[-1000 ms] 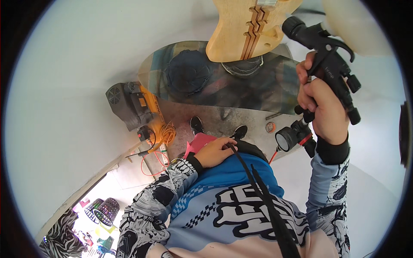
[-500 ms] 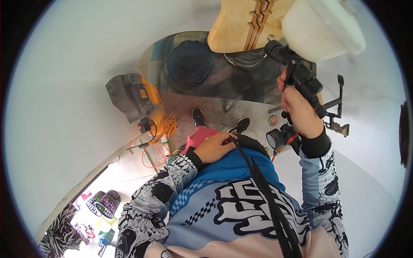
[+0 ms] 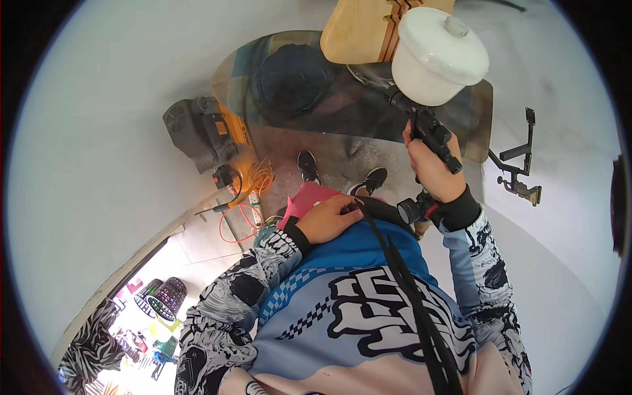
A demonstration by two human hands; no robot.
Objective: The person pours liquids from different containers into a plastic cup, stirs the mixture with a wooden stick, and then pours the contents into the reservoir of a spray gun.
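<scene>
My right hand (image 3: 438, 168) is closed round the handle of a black spray gun (image 3: 431, 131) with a lidded white paint cup (image 3: 440, 59) on top. A round gauge (image 3: 408, 210) hangs below that hand, by the wrist. The cup stands just in front of a pale wooden guitar body (image 3: 355, 36) with dark brown stripes, hiding part of it. My left hand (image 3: 327, 220) rests at my waist, fingers curled together beside a black strap (image 3: 398, 263) and over a pink cloth (image 3: 309, 197). What the left fingers hold, if anything, is hidden.
A paint-stained board (image 3: 368, 118) lies under the guitar body, with a dark round cloth-like thing (image 3: 293, 79) on it. At left stands an orange and black machine (image 3: 210, 135) with a coiled orange cord (image 3: 260, 178). A metal bracket (image 3: 523, 164) juts from the right wall.
My right hand has moved left and slightly nearer with the spray gun. Its cup now shows whole, more upright, lid upward. My left hand has hardly moved.
</scene>
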